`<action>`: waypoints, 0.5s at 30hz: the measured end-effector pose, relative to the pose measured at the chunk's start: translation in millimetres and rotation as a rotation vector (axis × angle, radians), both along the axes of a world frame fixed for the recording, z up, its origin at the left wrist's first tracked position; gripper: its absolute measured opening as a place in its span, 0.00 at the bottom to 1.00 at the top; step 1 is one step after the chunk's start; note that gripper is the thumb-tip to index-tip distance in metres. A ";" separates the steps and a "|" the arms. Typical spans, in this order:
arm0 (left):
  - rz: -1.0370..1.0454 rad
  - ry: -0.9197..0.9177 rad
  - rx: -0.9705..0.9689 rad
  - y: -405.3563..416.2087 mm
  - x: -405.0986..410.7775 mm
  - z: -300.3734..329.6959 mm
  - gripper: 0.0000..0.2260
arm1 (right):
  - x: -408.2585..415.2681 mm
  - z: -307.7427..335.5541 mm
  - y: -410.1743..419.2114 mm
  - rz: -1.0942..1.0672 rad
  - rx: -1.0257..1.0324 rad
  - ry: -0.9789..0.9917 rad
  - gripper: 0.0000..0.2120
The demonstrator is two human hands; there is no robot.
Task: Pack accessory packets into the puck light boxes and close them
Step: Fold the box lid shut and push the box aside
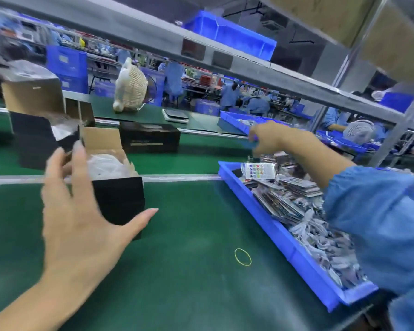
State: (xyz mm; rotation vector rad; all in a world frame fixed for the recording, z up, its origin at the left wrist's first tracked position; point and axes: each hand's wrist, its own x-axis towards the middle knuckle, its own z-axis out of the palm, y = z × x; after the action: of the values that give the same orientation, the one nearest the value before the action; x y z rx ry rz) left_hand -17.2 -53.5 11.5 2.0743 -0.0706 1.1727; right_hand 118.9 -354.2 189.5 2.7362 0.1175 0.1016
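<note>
Left hand spread beside an open box, right hand reaching over the packet tray

Nearest, the left hand (81, 211) hovers with fingers apart, just beside the open black box (115, 187). The blue tray (294, 247) holds accessory packets (292, 199). Farther, the right hand (270, 137) is blurred; its grip cannot be told. Beyond sits 1 closed box (151, 138).

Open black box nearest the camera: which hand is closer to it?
Left. The left hand hovers spread right beside the open black box; the right hand reaches over the blue tray, well apart.
</note>
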 end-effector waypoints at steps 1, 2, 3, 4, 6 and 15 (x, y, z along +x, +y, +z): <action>0.029 0.005 0.009 -4.1 3.2 -1.7 0.59 | 3.5 -15.3 -20.1 -0.065 -0.020 0.064 0.22; 0.060 0.025 0.039 -7.1 5.1 -3.7 0.58 | 5.8 -32.3 -36.7 -0.084 -0.010 0.114 0.27; 0.066 0.035 0.059 -10.7 6.9 -5.8 0.58 | 7.9 -48.2 -49.7 -0.075 0.013 0.134 0.27; 0.066 0.040 0.066 -12.3 8.9 -6.0 0.59 | 11.5 -61.2 -59.3 -0.055 0.040 0.129 0.26; 0.064 0.076 0.068 -6.9 11.4 -6.4 0.59 | 19.3 -74.6 -71.8 -0.020 0.063 0.095 0.25; -0.189 0.058 0.056 45.9 27.1 -9.3 0.67 | 33.2 -77.4 -83.2 -0.074 0.179 0.113 0.30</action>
State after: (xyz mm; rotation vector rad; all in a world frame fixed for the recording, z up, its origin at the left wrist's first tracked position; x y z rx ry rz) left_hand 9.9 -7.6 2.3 2.0985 -0.2689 1.0055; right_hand 152.1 -437.4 112.2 2.9213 0.0399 -0.0660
